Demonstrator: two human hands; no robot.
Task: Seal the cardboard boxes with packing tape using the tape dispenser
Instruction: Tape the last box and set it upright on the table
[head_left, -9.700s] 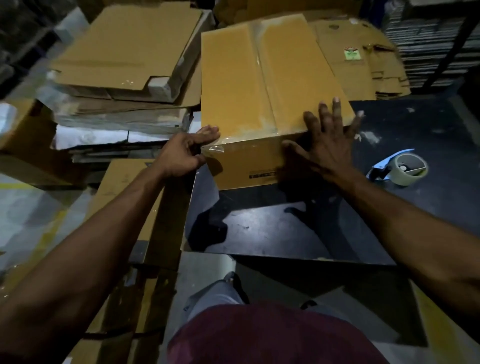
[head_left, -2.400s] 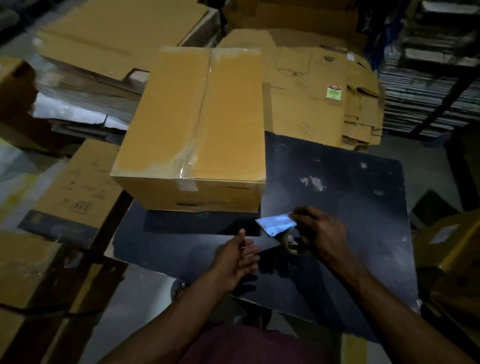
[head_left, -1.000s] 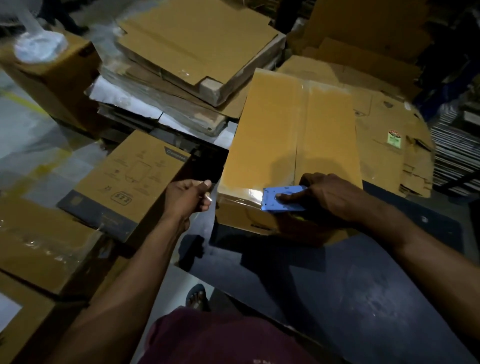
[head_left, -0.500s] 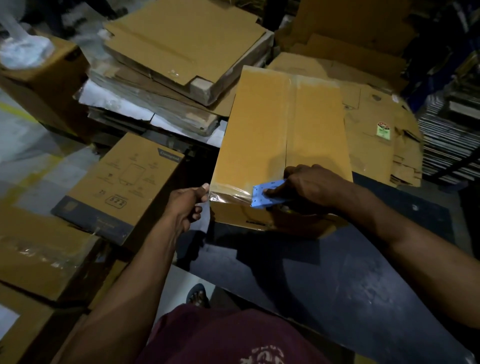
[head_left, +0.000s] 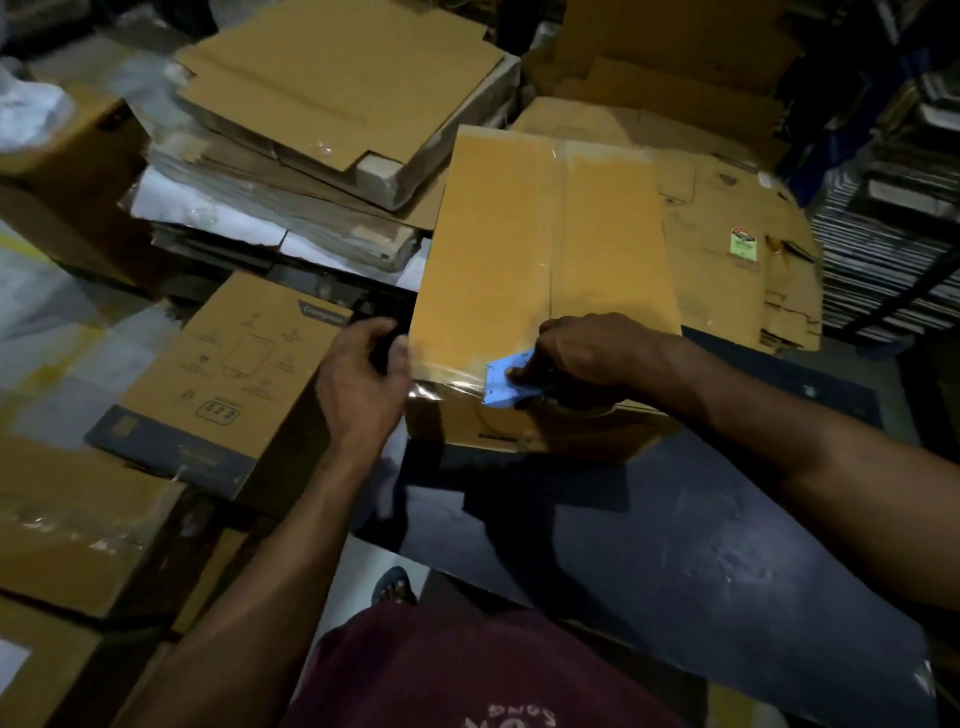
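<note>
A closed yellow-brown cardboard box (head_left: 545, 249) lies on the dark table (head_left: 675, 545), with clear tape along its middle seam. My right hand (head_left: 587, 348) grips the blue tape dispenser (head_left: 501, 382) and holds it against the box's near top edge, where a shiny strip of tape (head_left: 441, 387) runs to the left corner. My left hand (head_left: 363, 379) is at that near left corner, fingers curled at the box's left side by the tape's end. The tape roll is hidden under my right hand.
A printed flat carton (head_left: 228, 374) lies left of the box. Stacked flattened cardboard (head_left: 332, 104) fills the back left, more flattened boxes (head_left: 737, 228) the back right. Shelving (head_left: 893, 218) stands far right. Taped boxes (head_left: 67, 519) sit low left.
My left hand has moved right up to the box's near left corner. My right hand keeps the dispenser on the near edge, slightly shifted. The dispenser was picked up from the table earlier.
</note>
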